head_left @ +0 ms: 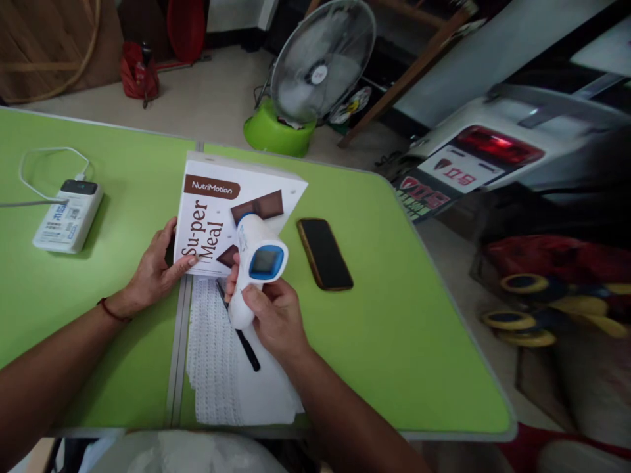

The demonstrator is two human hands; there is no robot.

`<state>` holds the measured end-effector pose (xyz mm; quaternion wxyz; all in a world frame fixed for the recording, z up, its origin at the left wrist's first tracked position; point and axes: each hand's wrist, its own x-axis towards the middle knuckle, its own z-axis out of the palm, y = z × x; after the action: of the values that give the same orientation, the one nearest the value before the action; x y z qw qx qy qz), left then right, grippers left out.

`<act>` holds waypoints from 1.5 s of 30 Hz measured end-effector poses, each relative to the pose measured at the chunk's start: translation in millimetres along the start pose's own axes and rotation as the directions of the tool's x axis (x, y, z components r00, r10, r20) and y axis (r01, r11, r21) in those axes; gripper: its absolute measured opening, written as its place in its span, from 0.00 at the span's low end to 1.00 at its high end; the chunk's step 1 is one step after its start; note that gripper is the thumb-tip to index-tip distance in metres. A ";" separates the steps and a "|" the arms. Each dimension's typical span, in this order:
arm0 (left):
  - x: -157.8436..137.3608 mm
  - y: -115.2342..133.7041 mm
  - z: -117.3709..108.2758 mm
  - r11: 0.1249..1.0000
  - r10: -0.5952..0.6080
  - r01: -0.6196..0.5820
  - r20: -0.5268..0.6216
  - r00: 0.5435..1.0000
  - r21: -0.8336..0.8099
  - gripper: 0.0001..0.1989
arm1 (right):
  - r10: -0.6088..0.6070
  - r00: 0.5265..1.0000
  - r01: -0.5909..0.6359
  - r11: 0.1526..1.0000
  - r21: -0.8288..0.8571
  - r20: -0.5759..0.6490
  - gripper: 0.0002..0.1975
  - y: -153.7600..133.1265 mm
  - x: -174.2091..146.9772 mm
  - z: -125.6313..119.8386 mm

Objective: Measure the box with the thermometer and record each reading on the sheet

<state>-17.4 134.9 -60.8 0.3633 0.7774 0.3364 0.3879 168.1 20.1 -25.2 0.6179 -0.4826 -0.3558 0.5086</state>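
Note:
My right hand is wrapped round the handle of a white and blue infrared thermometer, its small screen facing me. Just beyond it stands a white box printed "NutriMotion Su-per Meal". My left hand grips the box's lower left corner, thumb on the front and fingers round the side. Whether the thermometer touches the box I cannot tell. Under my right hand lie sheets of paper covered in rows of handwriting, with a black pen across them, partly hidden by the thermometer.
On the green table, a dark phone lies right of the box. A white power bank with a cable sits at the left. Past the table are a fan by a green tub and a white scooter.

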 end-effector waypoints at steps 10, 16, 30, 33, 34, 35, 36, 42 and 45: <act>8.3 -11.4 -5.2 0.997 0.044 -0.036 -0.113 0.993 0.071 0.38 | -0.057 0.996 0.029 0.929 -0.370 -0.065 0.14 -14.8 2.7 -24.1; 15.5 -12.4 -3.6 0.993 0.038 -0.024 -0.122 0.992 0.118 0.37 | -0.076 0.996 0.017 0.659 -0.752 -0.045 0.22 -22.7 8.0 -61.3; 11.6 -26.3 0.0 0.950 -0.013 0.056 -0.140 0.990 0.307 0.35 | -0.259 0.962 0.089 0.003 -0.996 0.085 0.20 -9.3 9.1 -88.1; 9.7 -25.8 -1.7 0.953 0.003 0.032 -0.114 0.993 0.300 0.35 | -0.401 0.896 0.225 0.034 -0.974 0.194 0.12 -11.8 0.1 -68.1; 8.8 -24.5 -2.4 0.955 0.005 0.026 -0.102 0.995 0.295 0.35 | -0.388 0.890 0.290 0.075 -0.954 0.240 0.08 -11.5 -3.8 -60.8; 7.6 -22.7 -3.1 0.957 0.002 0.024 -0.089 0.996 0.290 0.36 | -0.333 0.898 0.340 0.115 -0.933 0.286 0.06 -10.6 -7.8 -54.0; 6.2 -20.4 -3.6 0.957 -0.004 0.026 -0.074 0.997 0.289 0.37 | -0.260 0.910 0.366 0.145 -0.919 0.322 0.07 -9.2 -11.6 -48.0; -7.2 -5.8 -3.4 0.886 -0.098 0.073 0.032 0.995 0.458 0.61 | 0.010 0.916 0.388 0.218 -0.895 0.400 0.08 -1.0 -19.0 -36.1; -11.7 -4.2 -1.3 0.854 -0.142 0.081 0.080 0.987 0.514 0.69 | -0.057 0.926 0.362 0.415 -0.835 0.373 0.13 -1.5 -13.9 -40.9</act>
<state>-25.1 128.0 -67.9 0.1859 0.8458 0.4498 0.2184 203.4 -3.0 -34.5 0.2707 -0.6061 -0.7129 0.2262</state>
